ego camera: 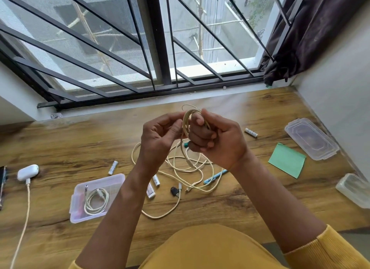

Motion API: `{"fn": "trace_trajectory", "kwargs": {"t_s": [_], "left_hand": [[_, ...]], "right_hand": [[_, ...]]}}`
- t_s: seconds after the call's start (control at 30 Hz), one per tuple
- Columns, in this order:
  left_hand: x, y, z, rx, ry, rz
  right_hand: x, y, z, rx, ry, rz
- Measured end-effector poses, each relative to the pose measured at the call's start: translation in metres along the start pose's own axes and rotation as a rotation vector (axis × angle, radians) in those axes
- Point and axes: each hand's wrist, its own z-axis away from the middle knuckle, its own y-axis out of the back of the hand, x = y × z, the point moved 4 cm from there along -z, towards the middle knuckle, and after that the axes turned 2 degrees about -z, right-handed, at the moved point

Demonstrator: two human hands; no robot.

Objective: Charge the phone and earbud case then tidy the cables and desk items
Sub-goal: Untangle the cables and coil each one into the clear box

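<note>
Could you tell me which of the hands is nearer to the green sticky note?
Right. The right hand holds cable loops just left of the green sticky note; the left hand is farther left.

Bare counter lies open along the window side and near the front left edge. Loose cables sprawl across the middle, with batteries and a pen among them. An open box blocks front left; lids and a green note crowd the right.
</note>
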Motion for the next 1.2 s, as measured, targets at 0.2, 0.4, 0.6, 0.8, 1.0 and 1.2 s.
{"fn": "trace_trajectory", "kwargs": {"t_s": [0.2, 0.4, 0.6, 0.8, 1.0, 1.2], "left_hand": [[0.006, -0.004, -0.001, -0.139, 0.026, -0.099], [0.006, 0.001, -0.001, -0.132, 0.062, -0.132], [0.004, 0.007, 0.003, -0.099, 0.087, -0.151], [0.001, 0.015, 0.004, 0.073, 0.064, -0.37], [0.0, 0.038, 0.005, 0.33, 0.08, -0.586], [-0.002, 0.043, 0.007, 0.372, 0.095, -0.706]], "right_hand": [[0.003, 0.001, -0.003, 0.027, -0.001, -0.141], [0.011, 0.004, -0.002, 0.01, -0.028, -0.172], [0.015, 0.014, 0.001, 0.128, -0.091, -0.069], [0.02, 0.02, -0.001, 0.412, -0.072, 0.026], [0.001, 0.032, 0.01, 0.702, 0.051, 0.486], [-0.009, 0.022, 0.01, 0.624, 0.05, 0.893]]}}
